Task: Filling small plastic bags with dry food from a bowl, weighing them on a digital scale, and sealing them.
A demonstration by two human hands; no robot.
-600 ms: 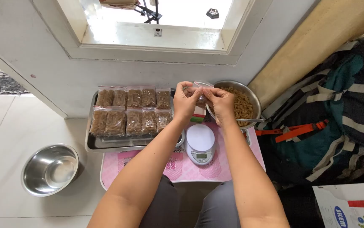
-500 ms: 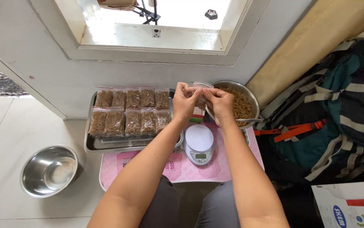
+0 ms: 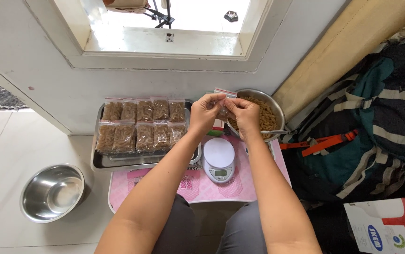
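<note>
My left hand and my right hand meet above the small pink table, and together they pinch the top of a small clear zip bag with brown pasta in it. Below the hands stands a white kitchen scale with nothing on its round plate. Just behind my right hand is a steel bowl full of dry pasta. To the left, a steel tray holds several filled bags of pasta in two rows.
An empty steel bowl sits on the white floor at the left. A dark backpack with orange straps leans at the right, with a cardboard box in the lower right corner. A window sill runs along the wall ahead.
Both hands stay together on the small bag above the scale. Only the fingers have shifted slightly along the bag's top.
</note>
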